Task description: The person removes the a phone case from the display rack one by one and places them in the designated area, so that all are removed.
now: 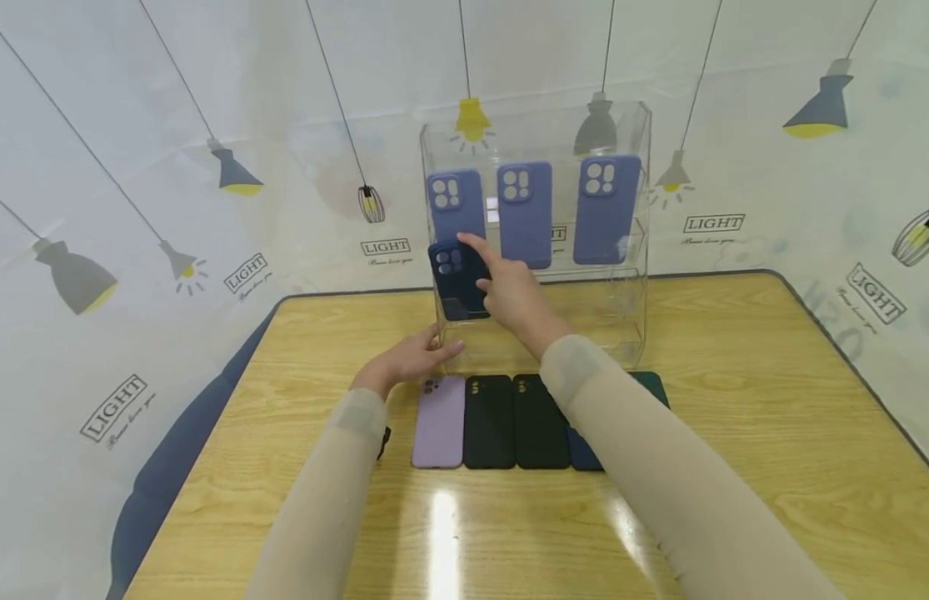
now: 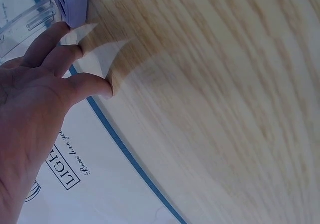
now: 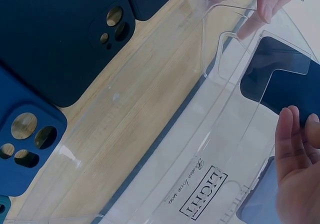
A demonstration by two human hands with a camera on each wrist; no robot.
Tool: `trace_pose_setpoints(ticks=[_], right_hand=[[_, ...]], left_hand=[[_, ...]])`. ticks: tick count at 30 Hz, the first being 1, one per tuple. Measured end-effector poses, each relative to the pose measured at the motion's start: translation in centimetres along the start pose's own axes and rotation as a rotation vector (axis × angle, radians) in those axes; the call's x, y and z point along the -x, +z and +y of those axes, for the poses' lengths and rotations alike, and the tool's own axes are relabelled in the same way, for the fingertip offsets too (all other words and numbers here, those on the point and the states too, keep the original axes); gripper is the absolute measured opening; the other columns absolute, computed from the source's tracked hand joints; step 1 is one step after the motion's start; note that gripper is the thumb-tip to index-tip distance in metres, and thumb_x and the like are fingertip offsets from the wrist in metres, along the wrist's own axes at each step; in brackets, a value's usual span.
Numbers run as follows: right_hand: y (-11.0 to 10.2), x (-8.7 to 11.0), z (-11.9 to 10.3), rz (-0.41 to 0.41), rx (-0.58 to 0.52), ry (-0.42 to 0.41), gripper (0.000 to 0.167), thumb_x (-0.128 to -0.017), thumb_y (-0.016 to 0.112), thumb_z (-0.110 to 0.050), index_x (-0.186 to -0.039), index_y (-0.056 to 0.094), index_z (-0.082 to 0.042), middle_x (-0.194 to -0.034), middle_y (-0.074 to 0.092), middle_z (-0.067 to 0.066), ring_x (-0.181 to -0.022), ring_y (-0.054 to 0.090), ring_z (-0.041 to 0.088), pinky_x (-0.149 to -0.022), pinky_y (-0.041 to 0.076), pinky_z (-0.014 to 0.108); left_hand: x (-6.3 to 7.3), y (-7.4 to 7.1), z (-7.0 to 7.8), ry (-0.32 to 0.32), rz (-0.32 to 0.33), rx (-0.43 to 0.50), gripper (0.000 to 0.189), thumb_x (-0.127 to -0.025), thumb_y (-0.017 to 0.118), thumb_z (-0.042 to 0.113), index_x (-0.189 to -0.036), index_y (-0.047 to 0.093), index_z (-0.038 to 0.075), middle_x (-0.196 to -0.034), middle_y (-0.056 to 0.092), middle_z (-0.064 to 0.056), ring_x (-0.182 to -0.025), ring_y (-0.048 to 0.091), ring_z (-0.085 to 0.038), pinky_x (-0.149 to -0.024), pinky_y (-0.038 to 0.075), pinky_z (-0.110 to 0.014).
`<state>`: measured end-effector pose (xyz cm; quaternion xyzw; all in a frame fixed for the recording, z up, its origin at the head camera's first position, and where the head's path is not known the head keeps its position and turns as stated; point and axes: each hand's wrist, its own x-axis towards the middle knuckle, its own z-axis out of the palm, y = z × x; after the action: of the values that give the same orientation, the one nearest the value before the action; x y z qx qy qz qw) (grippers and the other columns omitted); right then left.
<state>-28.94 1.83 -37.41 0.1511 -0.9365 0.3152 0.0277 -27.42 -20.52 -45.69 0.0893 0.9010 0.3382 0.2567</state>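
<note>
The navy case (image 1: 464, 292) stood in the clear stand (image 1: 539, 137), at the left end of its lower tier, with the stand's transparent front lip crossing its lower part. The right hand (image 1: 516, 296) reached in from the front of the stand, beside that case — its index finger (image 1: 475, 246) straight and touching the top edge, the other fingers close to the case's right side rather than wrapped round it. The left hand (image 1: 407, 358) held the stand at its lower left corner, thumb in front and at least one finger visible through the plastic.

The stand's upper tier bore three periwinkle cases, camera holes uppermost: one at the left end (image 1: 457, 221), directly above and partly behind the navy case, one near the middle (image 1: 526, 221), one at the right end (image 1: 606, 208).

In front of the stand, a row of cases lay flat on the wooden table (image 1: 344, 333): a lilac case (image 1: 439, 423) nearest the stand's left corner, then two black cases (image 1: 489, 425), a blue case (image 1: 584, 450) largely hidden by the right sleeve (image 1: 644, 450) — and a green case (image 1: 650, 383), also partly covered, toward the stand's right corner.
</note>
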Motion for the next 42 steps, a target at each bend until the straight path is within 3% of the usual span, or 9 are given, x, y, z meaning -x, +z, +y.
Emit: trace_pose_setpoints(ticks=[3, 7, 11, 13, 17, 23, 29, 33, 42], right_hand=[[-0.1, 0.1, 0.0, 0.005, 0.004, 0.001, 0.099, -0.103, 0.062, 0.004, -0.166, 0.014, -0.056, -0.119, 0.077, 0.017, -0.068, 0.071, 0.021, -0.052, 0.048, 0.03], [-0.4, 0.1, -0.1, -0.002, -0.009, 0.0, 0.099, -0.103, 0.062, 0.004, -0.166, 0.015, -0.055, -0.115, 0.076, 0.017, -0.073, 0.074, 0.021, -0.053, 0.048, 0.029], [-0.6, 0.0, -0.2, 0.001, -0.022, -0.023, 0.094, -0.102, 0.062, 0.006, -0.166, 0.021, -0.051, -0.099, 0.074, 0.016, -0.08, 0.075, 0.024, -0.053, 0.047, 0.029], [-0.7, -0.1, -0.3, 0.009, -0.023, -0.05, 0.09, -0.102, 0.062, 0.005, -0.165, 0.025, -0.048, -0.093, 0.071, 0.015, -0.075, 0.073, 0.025, -0.053, 0.047, 0.029], [-1.2, 0.0, -0.5, 0.054, -0.009, -0.131, 0.081, -0.105, 0.062, 0.001, -0.164, 0.03, -0.043, -0.098, 0.069, 0.012, -0.062, 0.064, 0.024, -0.055, 0.047, 0.03], [-5.0, 1.1, -1.7, 0.205, -0.056, -0.26, 0.071, -0.105, 0.064, -0.002, -0.162, 0.039, -0.036, -0.093, 0.072, 0.013, -0.068, 0.068, 0.026, -0.068, 0.058, 0.037], [-9.9, 3.7, -2.3, 0.227, -0.134, -0.311, 0.071, -0.105, 0.065, -0.002, -0.162, 0.041, -0.037, -0.096, 0.074, 0.015, -0.077, 0.075, 0.025, -0.072, 0.062, 0.039], [-11.8, 5.6, -1.2, 0.223, -0.121, -0.298, 0.075, -0.103, 0.068, -0.001, -0.161, 0.042, -0.039, -0.097, 0.076, 0.016, -0.078, 0.077, 0.025, -0.074, 0.064, 0.041], [-15.1, 9.6, 3.6, 0.089, -0.161, -0.09, 0.082, -0.102, 0.068, -0.001, -0.163, 0.036, -0.045, -0.099, 0.075, 0.018, -0.076, 0.076, 0.022, -0.072, 0.065, 0.037]], left_hand=[[-0.1, 0.0, 0.1, 0.0, -0.003, -0.004, 0.112, -0.09, 0.045, 0.091, -0.174, 0.006, 0.027, -0.171, 0.036, -0.023, -0.158, 0.039, -0.041, -0.129, 0.032, -0.062], [-0.2, 0.0, 0.2, 0.002, -0.003, -0.005, 0.106, -0.096, 0.046, 0.086, -0.174, 0.007, 0.026, -0.171, 0.037, -0.023, -0.158, 0.039, -0.041, -0.128, 0.033, -0.062], [-0.2, -0.2, 0.3, 0.004, -0.006, -0.013, 0.097, -0.102, 0.046, 0.077, -0.174, 0.006, 0.026, -0.171, 0.036, -0.023, -0.158, 0.038, -0.042, -0.128, 0.033, -0.062], [-0.1, -0.2, 0.2, 0.007, -0.001, -0.018, 0.097, -0.102, 0.045, 0.077, -0.174, 0.006, 0.025, -0.171, 0.036, -0.023, -0.158, 0.038, -0.041, -0.129, 0.032, -0.062], [0.1, -0.2, 0.0, 0.013, 0.014, -0.032, 0.101, -0.099, 0.045, 0.082, -0.174, 0.008, 0.026, -0.17, 0.038, -0.023, -0.158, 0.039, -0.042, -0.129, 0.032, -0.061], [0.2, 0.3, -0.1, 0.024, 0.028, -0.035, 0.093, -0.103, 0.046, 0.075, -0.174, 0.011, 0.025, -0.167, 0.043, -0.024, -0.155, 0.043, -0.043, -0.129, 0.033, -0.06], [0.2, 0.7, -0.1, 0.029, 0.03, -0.035, 0.096, -0.102, 0.045, 0.077, -0.174, 0.01, 0.024, -0.168, 0.041, -0.023, -0.158, 0.038, -0.043, -0.131, 0.028, -0.06], [0.1, 0.7, 0.0, 0.03, 0.016, -0.036, 0.096, -0.103, 0.045, 0.076, -0.174, 0.007, 0.022, -0.17, 0.038, -0.021, -0.159, 0.036, -0.041, -0.132, 0.028, -0.059], [-0.2, 0.3, -0.1, 0.031, 0.016, -0.063, 0.098, -0.103, 0.043, 0.076, -0.174, 0.006, 0.018, -0.169, 0.039, -0.022, -0.157, 0.04, -0.041, -0.13, 0.032, -0.058]])
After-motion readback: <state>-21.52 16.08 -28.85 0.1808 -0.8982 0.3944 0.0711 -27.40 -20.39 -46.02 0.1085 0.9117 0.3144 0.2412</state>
